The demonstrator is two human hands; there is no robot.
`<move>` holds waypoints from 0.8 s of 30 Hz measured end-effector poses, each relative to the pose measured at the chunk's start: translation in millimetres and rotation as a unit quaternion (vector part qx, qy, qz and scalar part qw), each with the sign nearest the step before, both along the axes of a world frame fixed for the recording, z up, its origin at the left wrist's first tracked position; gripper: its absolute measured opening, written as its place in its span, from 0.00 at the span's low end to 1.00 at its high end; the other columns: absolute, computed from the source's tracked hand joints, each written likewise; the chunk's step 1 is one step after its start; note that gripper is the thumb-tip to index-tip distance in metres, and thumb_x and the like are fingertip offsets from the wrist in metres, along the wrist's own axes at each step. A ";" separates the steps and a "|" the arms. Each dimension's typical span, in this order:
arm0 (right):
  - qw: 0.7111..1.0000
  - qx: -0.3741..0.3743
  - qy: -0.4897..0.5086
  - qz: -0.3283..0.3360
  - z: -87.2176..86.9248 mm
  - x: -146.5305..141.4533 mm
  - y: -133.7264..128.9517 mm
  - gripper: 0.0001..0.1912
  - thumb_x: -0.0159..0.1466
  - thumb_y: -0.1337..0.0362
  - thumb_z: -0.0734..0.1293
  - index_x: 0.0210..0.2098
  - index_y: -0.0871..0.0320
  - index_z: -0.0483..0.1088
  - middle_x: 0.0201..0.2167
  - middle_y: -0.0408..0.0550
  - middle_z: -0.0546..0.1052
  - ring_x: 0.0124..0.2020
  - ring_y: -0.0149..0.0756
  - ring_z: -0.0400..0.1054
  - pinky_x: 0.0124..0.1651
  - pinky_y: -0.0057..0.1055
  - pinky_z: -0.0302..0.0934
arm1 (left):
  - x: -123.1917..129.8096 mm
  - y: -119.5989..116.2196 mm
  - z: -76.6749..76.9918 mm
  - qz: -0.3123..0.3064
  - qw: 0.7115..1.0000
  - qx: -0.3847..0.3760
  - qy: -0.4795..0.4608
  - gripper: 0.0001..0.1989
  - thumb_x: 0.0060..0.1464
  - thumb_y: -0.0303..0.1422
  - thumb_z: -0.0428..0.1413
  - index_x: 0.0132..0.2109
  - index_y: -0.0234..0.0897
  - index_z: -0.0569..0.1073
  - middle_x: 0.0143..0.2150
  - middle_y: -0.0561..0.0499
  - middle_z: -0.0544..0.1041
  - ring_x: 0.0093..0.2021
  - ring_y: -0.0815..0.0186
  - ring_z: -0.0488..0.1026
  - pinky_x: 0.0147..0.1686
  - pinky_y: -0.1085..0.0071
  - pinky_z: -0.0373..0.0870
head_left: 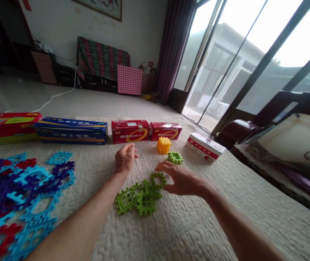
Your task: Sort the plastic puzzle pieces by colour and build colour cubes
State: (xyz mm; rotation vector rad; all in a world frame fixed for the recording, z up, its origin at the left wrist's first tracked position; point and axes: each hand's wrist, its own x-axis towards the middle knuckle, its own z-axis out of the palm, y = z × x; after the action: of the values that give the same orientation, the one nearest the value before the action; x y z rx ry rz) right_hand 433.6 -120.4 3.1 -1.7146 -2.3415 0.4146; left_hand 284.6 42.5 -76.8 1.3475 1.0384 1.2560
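Observation:
My left hand is curled closed above the quilted mat, in front of the red boxes; the inside of its grip is hidden. My right hand reaches in from the right with thumb and fingers apart and nothing visible between them. Just left of its fingertips lies a green square frame piece. Nearer to me are several overlapping green interlocking plastic pieces, some with window bars. Beyond the right hand sits a small stack of green pieces, and behind that stands a yellow stack of interlocking pieces.
Blue, purple and red pieces are heaped on the left of the mat. Along its far side stand a red-and-green box, a blue box, two red boxes and a white-and-red box. A dark wooden seat borders the right.

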 end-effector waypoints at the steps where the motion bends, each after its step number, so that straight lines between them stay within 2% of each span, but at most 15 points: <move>1: 1.000 0.016 0.015 0.000 -9.2 -1.6 -5.8 0.28 0.53 0.71 0.66 0.54 0.56 0.64 0.52 0.53 0.70 0.52 0.41 0.66 0.55 0.40 0.62 | 0.2 -0.3 0.6 0.001 1.000 -0.001 -0.002 0.17 0.48 0.39 0.50 0.42 0.34 0.75 0.32 0.50 0.77 0.22 0.69 0.74 0.23 0.75 0.65; 5: 0.992 0.108 0.061 -0.017 -39.1 -3.6 -22.4 0.24 0.57 0.71 0.64 0.53 0.55 0.64 0.54 0.53 0.69 0.55 0.42 0.62 0.59 0.44 0.56 | 0.2 -1.9 2.5 0.001 1.000 0.000 0.003 0.18 0.48 0.40 0.51 0.42 0.34 0.75 0.32 0.50 0.77 0.22 0.68 0.74 0.23 0.75 0.66; 8: 0.986 0.138 0.090 -0.023 -48.8 -1.5 -24.1 0.22 0.58 0.70 0.64 0.52 0.55 0.64 0.53 0.52 0.69 0.54 0.42 0.63 0.58 0.43 0.57 | -0.5 -2.6 2.6 0.000 1.000 0.004 0.007 0.17 0.48 0.39 0.51 0.42 0.34 0.75 0.32 0.49 0.77 0.23 0.69 0.74 0.22 0.75 0.65; 24: 0.977 0.180 0.117 -0.019 -56.5 3.2 -20.5 0.26 0.55 0.70 0.65 0.53 0.54 0.63 0.53 0.53 0.69 0.53 0.41 0.64 0.56 0.41 0.60 | -0.4 -3.3 2.2 0.001 1.000 0.011 0.002 0.17 0.47 0.39 0.51 0.41 0.34 0.75 0.31 0.50 0.77 0.22 0.69 0.74 0.21 0.77 0.64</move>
State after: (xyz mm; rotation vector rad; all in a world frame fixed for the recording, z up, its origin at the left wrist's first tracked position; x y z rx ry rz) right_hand 436.7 -140.8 -53.3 -1.4530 -2.0604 0.1614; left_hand 284.3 39.2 -74.6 1.3673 1.0317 1.2685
